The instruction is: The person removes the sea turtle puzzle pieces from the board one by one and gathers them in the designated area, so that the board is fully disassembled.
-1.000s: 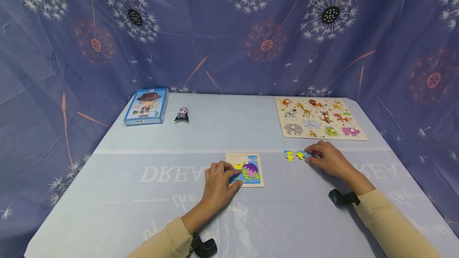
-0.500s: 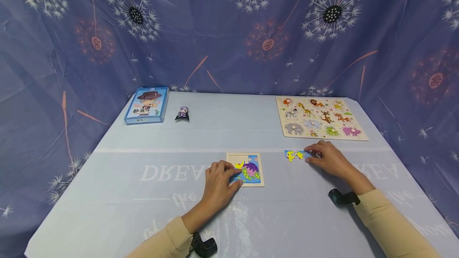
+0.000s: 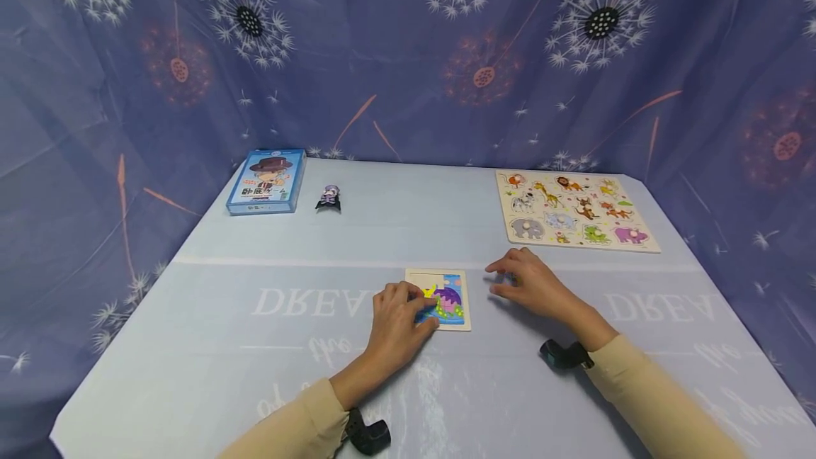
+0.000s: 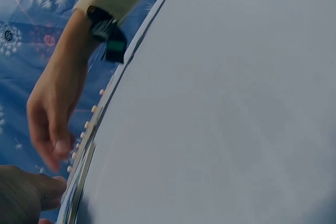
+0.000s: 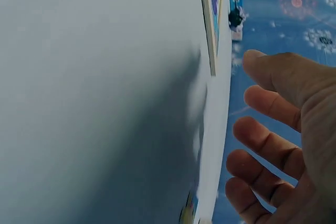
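A small wooden puzzle board (image 3: 456, 301) with a purple and blue picture lies at the table's middle. My left hand (image 3: 398, 317) holds its left side, with curled fingertips on top and the thumb at the front edge. My right hand (image 3: 532, 287) lies just right of the board, its fingers spread over the loose yellow-and-blue pieces (image 3: 513, 278), which are mostly hidden beneath it. The right wrist view shows relaxed, spread fingers (image 5: 273, 103) with a bit of a piece (image 5: 187, 214) on the table below them, and the board's edge (image 5: 211, 24) beyond.
An animal peg puzzle (image 3: 576, 218) lies at the back right. A blue game box (image 3: 266, 181) and a small dark figurine (image 3: 329, 198) stand at the back left. A dandelion-print cloth (image 3: 408, 55) walls the table on three sides.
My right hand has slid left towards the small board, covering the loose pieces that lay beside its fingertips. The left hand stays on the board.
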`<state>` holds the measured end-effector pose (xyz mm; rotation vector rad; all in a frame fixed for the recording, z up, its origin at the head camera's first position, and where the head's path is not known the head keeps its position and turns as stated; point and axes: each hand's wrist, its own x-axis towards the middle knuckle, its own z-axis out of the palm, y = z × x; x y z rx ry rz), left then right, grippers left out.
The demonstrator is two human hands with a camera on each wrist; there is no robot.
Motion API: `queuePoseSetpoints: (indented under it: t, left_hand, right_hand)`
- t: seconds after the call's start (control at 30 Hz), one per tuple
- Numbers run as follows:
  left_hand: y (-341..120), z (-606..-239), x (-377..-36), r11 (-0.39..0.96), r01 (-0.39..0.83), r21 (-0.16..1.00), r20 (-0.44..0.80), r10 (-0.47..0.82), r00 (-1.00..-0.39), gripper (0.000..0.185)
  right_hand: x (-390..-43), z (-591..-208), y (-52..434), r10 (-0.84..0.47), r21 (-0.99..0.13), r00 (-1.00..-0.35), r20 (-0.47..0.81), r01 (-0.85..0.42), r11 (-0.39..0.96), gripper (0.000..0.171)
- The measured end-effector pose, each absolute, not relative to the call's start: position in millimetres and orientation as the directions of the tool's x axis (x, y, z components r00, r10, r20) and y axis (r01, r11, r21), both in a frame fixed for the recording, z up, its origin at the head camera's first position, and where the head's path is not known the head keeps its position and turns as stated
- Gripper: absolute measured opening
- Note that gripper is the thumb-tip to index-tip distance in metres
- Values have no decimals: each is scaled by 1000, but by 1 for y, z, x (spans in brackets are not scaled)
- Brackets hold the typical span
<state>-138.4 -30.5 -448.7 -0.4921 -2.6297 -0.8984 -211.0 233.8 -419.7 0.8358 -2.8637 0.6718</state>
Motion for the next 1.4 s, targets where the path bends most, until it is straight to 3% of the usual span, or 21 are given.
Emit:
queuePoseSetpoints:
  t: [0.3, 0.57, 0.77, 1.03, 1.4]
  left_hand:
    - [-14, -451, -143, 758, 421, 499, 373, 251, -893, 25]
    - [-12, -455, -142, 774, 413, 480, 370, 248, -895, 26]
    - [-11, -458, -141, 780, 418, 466, 392, 242, -888, 26]
    - [-11, -458, -142, 777, 417, 472, 395, 237, -888, 26]
    - [-11, -457, -142, 773, 414, 480, 391, 234, -890, 27]
  right_hand:
    - [-228, -422, 208, -592, -387, -794, 139, -594, 706, 32]
    - [-249, -417, 196, -771, -426, -636, -16, -694, 581, 35]
    - [-263, -414, 191, -819, -434, -555, -147, -708, 558, 38]
    - [-273, -407, 183, -808, -398, -533, -252, -704, 589, 36]
    - [-272, -406, 181, -800, -382, -536, -270, -703, 600, 38]
